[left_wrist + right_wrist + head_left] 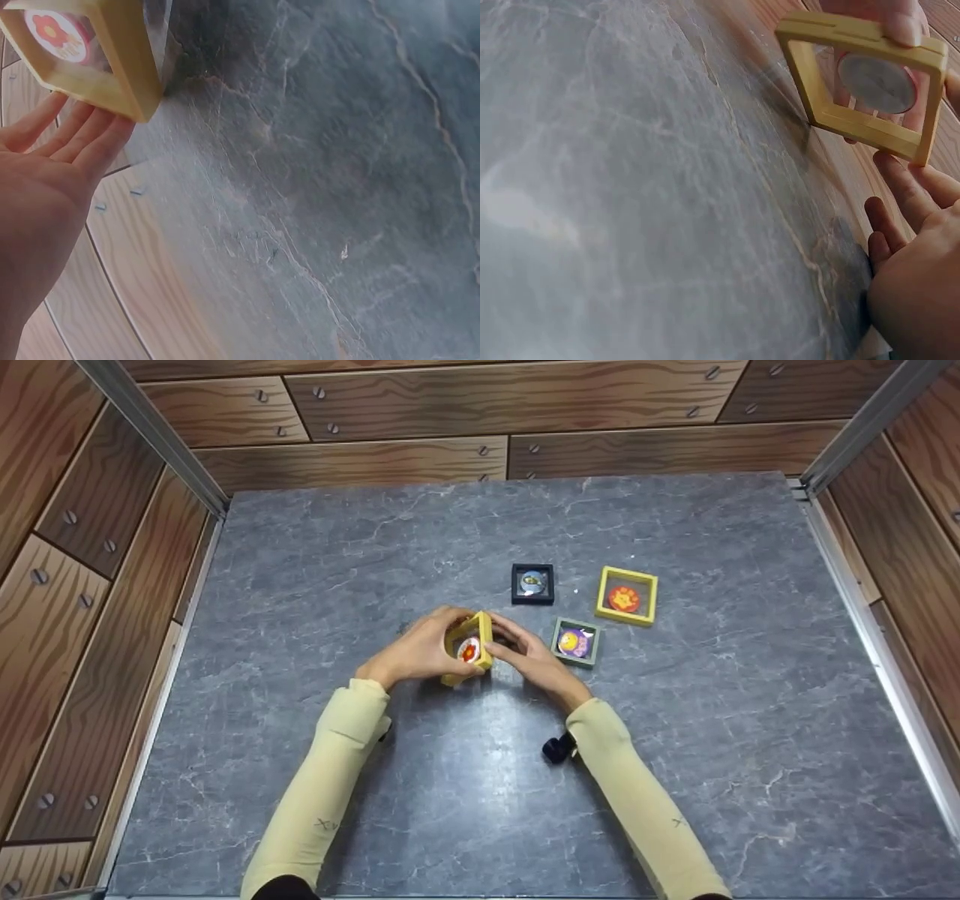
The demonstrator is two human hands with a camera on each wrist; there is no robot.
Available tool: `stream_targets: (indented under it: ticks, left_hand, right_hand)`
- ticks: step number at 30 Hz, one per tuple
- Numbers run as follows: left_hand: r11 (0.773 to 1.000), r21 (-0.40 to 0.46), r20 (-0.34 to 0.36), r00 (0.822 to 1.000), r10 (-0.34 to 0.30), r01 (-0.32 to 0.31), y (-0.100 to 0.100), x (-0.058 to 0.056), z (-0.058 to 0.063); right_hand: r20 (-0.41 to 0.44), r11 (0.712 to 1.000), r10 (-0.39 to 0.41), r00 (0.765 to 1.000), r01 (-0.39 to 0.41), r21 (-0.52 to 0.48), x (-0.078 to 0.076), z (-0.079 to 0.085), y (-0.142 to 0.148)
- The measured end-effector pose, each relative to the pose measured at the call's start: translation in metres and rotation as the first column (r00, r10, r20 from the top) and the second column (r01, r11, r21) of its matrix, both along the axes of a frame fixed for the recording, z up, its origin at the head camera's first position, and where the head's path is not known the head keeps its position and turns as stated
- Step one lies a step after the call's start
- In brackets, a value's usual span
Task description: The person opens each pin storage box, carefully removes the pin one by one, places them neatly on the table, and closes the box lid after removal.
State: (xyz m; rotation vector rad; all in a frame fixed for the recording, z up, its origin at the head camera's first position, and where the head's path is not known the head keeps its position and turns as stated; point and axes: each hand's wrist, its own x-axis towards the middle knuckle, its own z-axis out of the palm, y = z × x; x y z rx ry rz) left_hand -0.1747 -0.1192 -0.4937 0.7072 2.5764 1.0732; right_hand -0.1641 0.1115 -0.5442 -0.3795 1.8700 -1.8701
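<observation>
A yellow square display frame (487, 637) with clear film windows is held up between both hands, tilted on edge. Inside it sits a round badge (56, 34) with a red flower on white; its plain grey back faces the right wrist view. My left hand (416, 651) grips the frame from the left, thumb at one side and fingers along the opposite one. From the right, my right hand (538, 661) pinches the frame near a corner, its fingertips (889, 165) at the lower edge. Its thumb is mostly out of the right wrist view.
Right of the hands lie a black frame (533, 601) with a blue badge, a grey-green frame (596, 649) with a purple and yellow badge, and another yellow frame (627, 619) with a red badge. Wood-patterned walls (397, 405) border the grey marbled table (337, 547).
</observation>
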Motion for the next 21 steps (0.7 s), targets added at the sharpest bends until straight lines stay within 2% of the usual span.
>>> stream_targets:
  ticks: [12,18,21]
  left_hand:
    - [0.999,-0.021,-0.028,0.999,-0.039,0.039,0.007,0.007,0.001]
    - [0.998,-0.013,-0.058,0.996,-0.068,0.067,0.011,0.011,-0.001]
    - [0.996,-0.034,-0.084,0.993,-0.083,0.08,0.013,0.014,-0.001]
  right_hand:
    - [-0.021,0.998,-0.04,0.999,0.041,0.046,0.0,0.0,-0.001]
    - [0.034,0.992,-0.062,0.997,0.058,0.115,0.001,0.001,-0.003]
    - [0.027,0.987,-0.066,0.997,0.062,0.151,0.001,0.001,-0.004]
